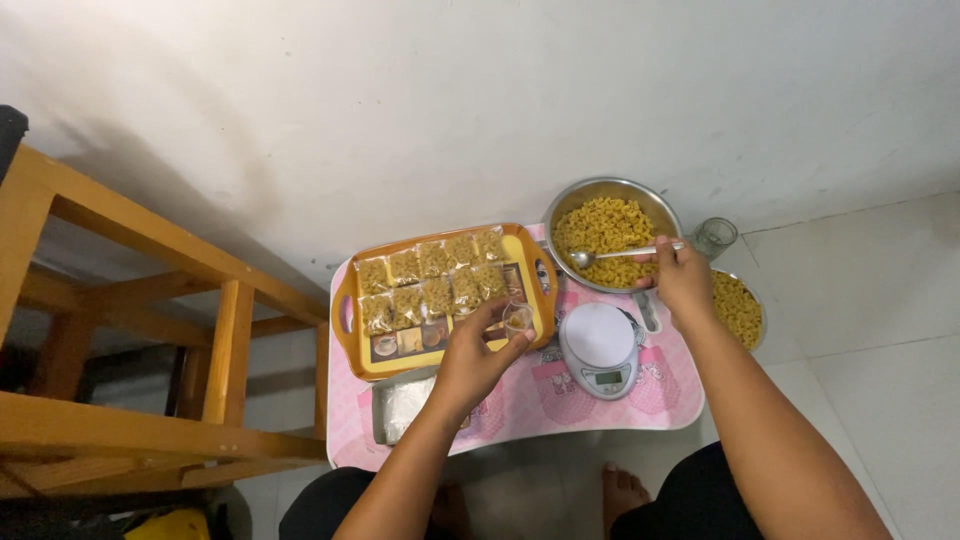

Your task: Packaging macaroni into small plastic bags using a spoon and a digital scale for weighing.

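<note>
The left hand (478,345) pinches a small clear bag (517,317) over the tray (352,352), while the right hand (682,280), fingers closed, levels a spoon (610,254) above the pasta bowl (610,190).

A small pink table (520,405) bears an orange tray (447,358), scale (600,350) and steel bowl (610,190).

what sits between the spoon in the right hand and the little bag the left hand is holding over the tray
Only the white kitchen scale lies near that line, low on the pink table. The spoon in the right hand hovers over the macaroni bowl; the left hand holds the small clear bag above the orange tray.
</note>
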